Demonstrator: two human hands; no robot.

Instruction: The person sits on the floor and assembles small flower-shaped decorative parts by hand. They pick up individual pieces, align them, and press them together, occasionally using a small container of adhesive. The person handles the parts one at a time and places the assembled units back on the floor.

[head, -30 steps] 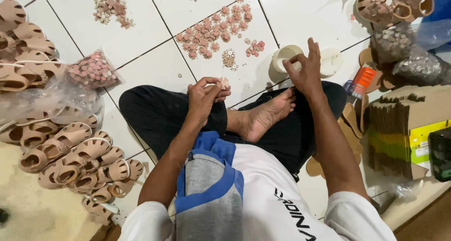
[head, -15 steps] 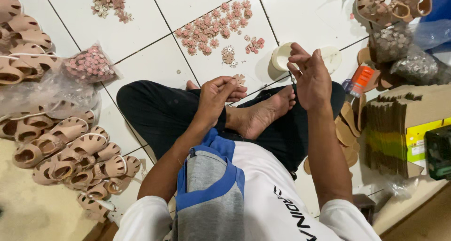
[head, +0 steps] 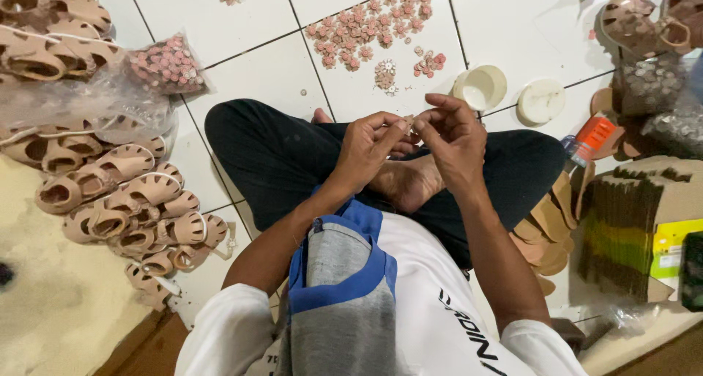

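White tee [head: 410,303] w/ short sleeves, grey chest panel [head: 340,310] edged in blue, black lettering at side. Black trousers [head: 271,153]. Bare feet [head: 410,182], bare forearms, no rings or watch visible.

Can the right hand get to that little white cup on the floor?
Probably yes. The right hand is raised just near the white cup, with only bare tile and the person's knee between them.

The right hand [head: 454,138], which a second ago reached out over the white floor tiles near the round cream lid [head: 480,88], has drawn back above the crossed legs. It now meets the left hand [head: 370,145], fingertips of both pinched together over the bare foot [head: 406,182]. The left hand has barely shifted toward it.
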